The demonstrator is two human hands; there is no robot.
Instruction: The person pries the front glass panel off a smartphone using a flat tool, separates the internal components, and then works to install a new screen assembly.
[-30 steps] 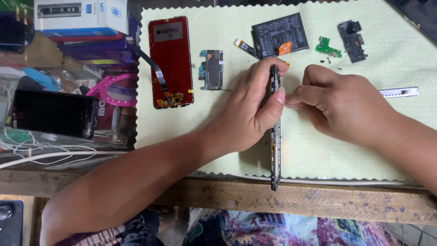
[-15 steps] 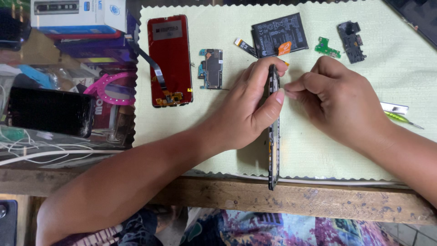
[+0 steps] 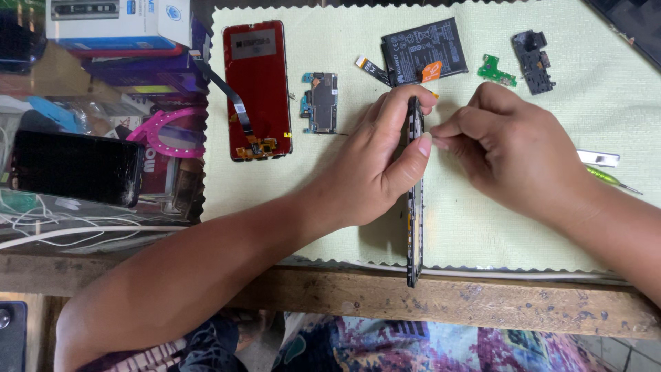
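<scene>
From the head camera we see the left hand clamped on a black phone frame, which stands on its long edge on the pale green mat; the thumb presses one side and the fingers curl over the far end. The frame runs from the middle of the mat to the near edge, where its end overhangs the wooden bench edge. The right hand sits just right of the frame, its fingers drawn together, fingertips meeting the frame beside the left thumb; we cannot tell whether they pinch anything.

On the far part of the mat, from left to right, lie a red display panel with its ribbon cable, a small circuit board, a black battery, a small green board and a dark camera module. Right of the right hand lie a metal strip and a green-handled tool. Left of the mat rests a dark phone with cracked glass, with boxes beyond it.
</scene>
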